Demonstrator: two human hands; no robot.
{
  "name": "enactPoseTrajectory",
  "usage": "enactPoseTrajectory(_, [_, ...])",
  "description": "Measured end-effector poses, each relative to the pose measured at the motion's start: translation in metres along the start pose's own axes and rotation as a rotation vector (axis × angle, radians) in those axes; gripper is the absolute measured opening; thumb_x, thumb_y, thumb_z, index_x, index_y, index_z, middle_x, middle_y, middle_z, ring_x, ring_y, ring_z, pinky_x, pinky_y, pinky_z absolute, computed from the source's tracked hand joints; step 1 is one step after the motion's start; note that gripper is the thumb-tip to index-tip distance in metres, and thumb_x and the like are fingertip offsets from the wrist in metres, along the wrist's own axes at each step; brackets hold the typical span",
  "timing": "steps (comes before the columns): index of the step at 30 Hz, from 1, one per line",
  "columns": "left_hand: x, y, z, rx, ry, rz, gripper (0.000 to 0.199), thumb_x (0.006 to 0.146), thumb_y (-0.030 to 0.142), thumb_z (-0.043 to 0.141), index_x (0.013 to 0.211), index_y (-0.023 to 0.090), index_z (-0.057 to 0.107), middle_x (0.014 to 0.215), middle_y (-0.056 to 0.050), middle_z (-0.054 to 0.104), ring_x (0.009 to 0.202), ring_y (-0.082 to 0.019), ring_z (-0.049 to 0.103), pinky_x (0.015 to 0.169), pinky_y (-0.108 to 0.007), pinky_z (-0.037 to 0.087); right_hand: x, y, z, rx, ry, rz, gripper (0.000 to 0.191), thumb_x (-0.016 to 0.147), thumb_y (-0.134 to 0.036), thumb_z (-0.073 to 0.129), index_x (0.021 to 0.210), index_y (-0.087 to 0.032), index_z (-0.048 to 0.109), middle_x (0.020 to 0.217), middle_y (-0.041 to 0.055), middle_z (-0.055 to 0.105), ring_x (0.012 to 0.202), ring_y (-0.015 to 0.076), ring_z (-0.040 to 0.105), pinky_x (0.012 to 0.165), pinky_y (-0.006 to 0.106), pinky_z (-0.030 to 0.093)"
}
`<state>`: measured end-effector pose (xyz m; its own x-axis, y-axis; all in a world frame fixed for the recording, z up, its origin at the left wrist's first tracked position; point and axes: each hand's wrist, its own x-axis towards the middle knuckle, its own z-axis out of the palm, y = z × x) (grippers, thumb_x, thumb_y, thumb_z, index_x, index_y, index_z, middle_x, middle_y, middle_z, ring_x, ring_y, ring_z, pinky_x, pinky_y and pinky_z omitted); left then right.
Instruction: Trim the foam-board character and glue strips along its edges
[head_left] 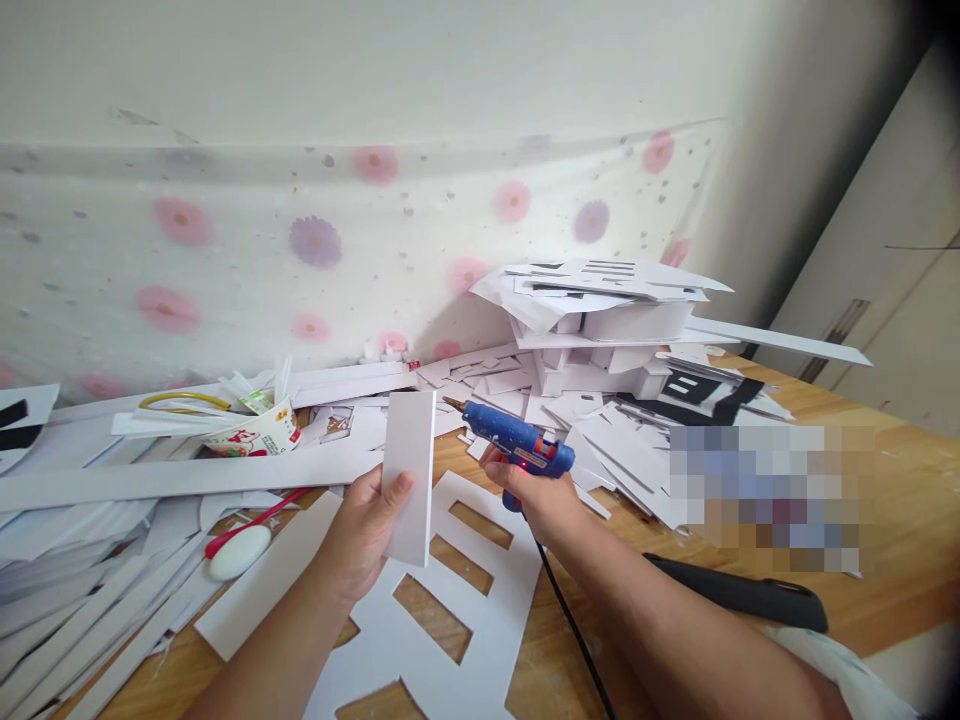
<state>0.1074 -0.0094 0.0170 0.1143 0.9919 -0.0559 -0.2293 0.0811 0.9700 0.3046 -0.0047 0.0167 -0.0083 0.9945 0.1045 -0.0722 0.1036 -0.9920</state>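
My left hand [375, 515] grips a white foam board strip [409, 470], held upright with the thumb across its face. My right hand [534, 488] is wrapped round the handle of a blue glue gun [517, 438]. The gun's nozzle points left, close to the strip's right edge; whether they touch I cannot tell. A small red light shows on the gun, and a black cord hangs down from it. Below both hands a white board with rectangular cutouts [491, 610] lies on the wooden table.
White offcuts [82, 590] cover the left. A paper bowl [255, 435], a red and white spoon [240, 552] and a long strip lie there. Behind on the right stands a white board model [600, 360]. A black case [742, 592] is beside my right forearm.
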Motion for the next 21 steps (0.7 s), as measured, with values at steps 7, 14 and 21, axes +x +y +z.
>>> enactPoseTrajectory(7, [0.0025,-0.0024,-0.0011,0.027,-0.022,0.015,0.046,0.064,0.052,0.078,0.090,0.017,0.064,0.077,-0.003,0.065,0.074,-0.017,0.058,0.067,-0.026,0.045,-0.0001,0.0008,0.0011,0.006,0.022,0.008,0.016,0.063,-0.034,0.064,0.065,-0.020,0.057,0.057,-0.0033,0.049,0.052,0.0100,0.040,0.047,0.024,0.032])
enactPoseTrajectory(14, [0.0010,-0.0011,0.0003,0.056,-0.029,0.031,0.046,0.062,0.053,0.079,0.084,0.016,0.064,0.074,-0.002,0.061,0.070,-0.015,0.054,0.064,-0.025,0.042,-0.0002,0.0048,-0.0021,-0.047,0.076,0.032,0.019,0.064,-0.037,0.065,0.069,-0.020,0.058,0.059,-0.0025,0.053,0.053,0.0119,0.045,0.049,0.025,0.035])
enactPoseTrajectory(21, [-0.0006,0.0008,0.0018,0.082,-0.009,0.035,0.046,0.060,0.054,0.080,0.079,0.015,0.064,0.069,-0.004,0.062,0.066,-0.019,0.056,0.062,-0.028,0.043,0.0002,0.0053,-0.0022,-0.062,0.120,0.020,0.021,0.063,-0.038,0.066,0.071,-0.020,0.058,0.061,-0.0025,0.053,0.055,0.0121,0.045,0.050,0.025,0.036])
